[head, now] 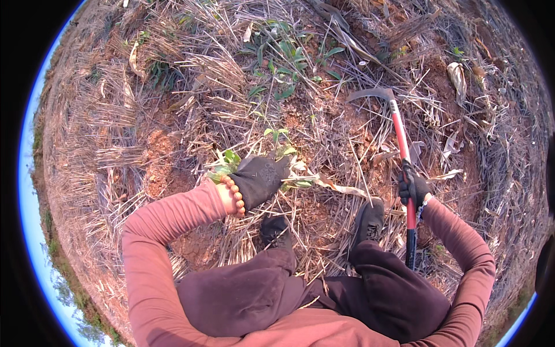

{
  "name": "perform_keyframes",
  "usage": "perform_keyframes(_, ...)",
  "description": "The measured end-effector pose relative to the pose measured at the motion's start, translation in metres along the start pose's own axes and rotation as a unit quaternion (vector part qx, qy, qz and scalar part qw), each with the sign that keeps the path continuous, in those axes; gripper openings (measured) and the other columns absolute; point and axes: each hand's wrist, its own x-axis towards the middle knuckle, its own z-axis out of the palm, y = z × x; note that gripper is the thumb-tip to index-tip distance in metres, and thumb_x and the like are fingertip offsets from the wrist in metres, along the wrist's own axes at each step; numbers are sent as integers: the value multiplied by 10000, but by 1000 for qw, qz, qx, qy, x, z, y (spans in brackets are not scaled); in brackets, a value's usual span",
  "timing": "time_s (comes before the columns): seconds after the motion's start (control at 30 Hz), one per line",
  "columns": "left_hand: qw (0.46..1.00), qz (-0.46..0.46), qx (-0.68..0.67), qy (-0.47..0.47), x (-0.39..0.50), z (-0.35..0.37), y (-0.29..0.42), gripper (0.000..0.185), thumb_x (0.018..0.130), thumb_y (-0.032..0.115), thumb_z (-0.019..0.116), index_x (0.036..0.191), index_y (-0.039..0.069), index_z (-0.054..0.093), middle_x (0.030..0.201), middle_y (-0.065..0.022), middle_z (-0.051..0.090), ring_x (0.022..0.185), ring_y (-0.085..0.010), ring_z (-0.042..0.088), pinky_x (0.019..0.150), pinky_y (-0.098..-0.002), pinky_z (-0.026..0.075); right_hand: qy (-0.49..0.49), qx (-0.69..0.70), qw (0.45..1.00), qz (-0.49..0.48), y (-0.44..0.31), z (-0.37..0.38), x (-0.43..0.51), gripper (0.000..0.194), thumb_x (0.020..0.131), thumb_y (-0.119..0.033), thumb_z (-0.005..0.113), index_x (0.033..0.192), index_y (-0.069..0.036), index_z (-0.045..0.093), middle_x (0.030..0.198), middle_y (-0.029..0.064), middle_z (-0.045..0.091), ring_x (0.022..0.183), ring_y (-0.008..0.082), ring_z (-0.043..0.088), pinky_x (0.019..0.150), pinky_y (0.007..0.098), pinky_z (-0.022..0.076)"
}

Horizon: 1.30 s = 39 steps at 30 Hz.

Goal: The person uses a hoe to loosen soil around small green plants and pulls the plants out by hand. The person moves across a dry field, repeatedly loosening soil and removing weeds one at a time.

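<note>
My left hand [261, 178], in a dark glove with a beaded bracelet at the wrist, is low over the ground ahead of my feet. It is closed around a bunch of green leafy plants [226, 164], whose leaves and pale stems stick out on both sides. The glove hides the fingertips. On the right, my right hand [412, 186], also gloved, grips the red handle of a sickle [400, 130]. The curved metal blade [369, 93] points left, apart from the left hand, over dry stalks.
Dry straw stubble [221, 69] and reddish soil [160, 160] surround me. Green broad-leaved weeds [286, 56] grow farther ahead. Dry husks [457, 80] lie to the right. My dark shoes [368, 221] stand close behind the left hand's work spot.
</note>
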Motion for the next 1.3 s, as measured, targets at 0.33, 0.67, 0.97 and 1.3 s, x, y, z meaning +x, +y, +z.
perform_keyframes(0.33,951,14,-88,-295,-45,79,22,285,748,126,560,1028,75,582,891,-127,637,740,-287,650,625,-397,518,-7,1,1000,-2,2,-6,6,298,923,-423,419,736,-193,445,500,-52,351,333,107,303,323,297,286)
perform_keyframes(0.67,959,-129,-42,-250,4,89,-16,209,722,163,580,901,67,631,816,-137,649,714,-287,658,628,-396,522,-12,4,1000,1,1,-6,5,298,918,-429,436,745,-188,460,500,-52,380,329,103,329,310,289,295)
perform_keyframes(0.97,947,-148,-36,-283,4,91,-20,179,698,195,599,786,60,674,749,-146,660,690,-287,666,630,-395,525,40,-9,994,-102,-5,13,-23,228,937,-334,470,783,-169,494,499,-49,404,324,94,359,285,271,296)
perform_keyframes(1.3,986,-82,-141,-16,-2,-37,34,445,691,149,625,1126,81,557,861,-168,653,742,-335,640,654,-433,501,10,-68,960,-271,-52,75,-53,308,931,-407,506,808,-126,477,487,-63,383,333,55,352,288,235,290)
